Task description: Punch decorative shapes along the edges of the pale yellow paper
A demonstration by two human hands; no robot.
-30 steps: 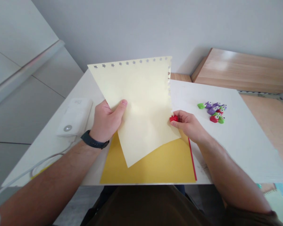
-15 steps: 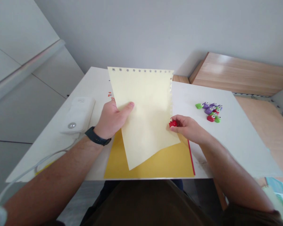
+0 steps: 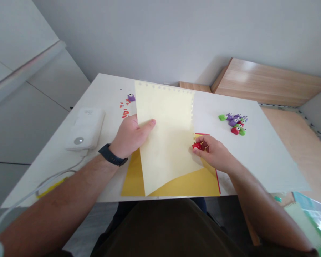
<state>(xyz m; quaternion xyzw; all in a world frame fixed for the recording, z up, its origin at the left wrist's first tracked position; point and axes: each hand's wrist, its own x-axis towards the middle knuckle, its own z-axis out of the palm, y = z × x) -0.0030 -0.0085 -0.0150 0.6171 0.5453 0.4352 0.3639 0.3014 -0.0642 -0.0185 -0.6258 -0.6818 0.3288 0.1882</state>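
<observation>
My left hand (image 3: 131,137) grips the left edge of a pale yellow sheet of paper (image 3: 167,135), thumb on top. The sheet has small shapes punched along its far and right edges. My right hand (image 3: 212,151) pinches a small red paper punch (image 3: 196,146) against the sheet's right edge. Beneath the sheet lies a darker yellow sheet (image 3: 182,184) with a red sheet's edge (image 3: 217,178) showing on the right, all on a white table (image 3: 270,157).
A cluster of several green, purple and red punches (image 3: 234,123) sits at the right. A purple punch (image 3: 131,97) and red paper bits (image 3: 124,110) lie at the far left. A white device (image 3: 84,128) with a cable rests on the left. Wooden furniture (image 3: 267,84) stands behind.
The pale sheet has been lowered from upright towards the table and turned a little. The red punch has stayed at its right edge. The view has shifted, showing the purple punch and paper bits.
</observation>
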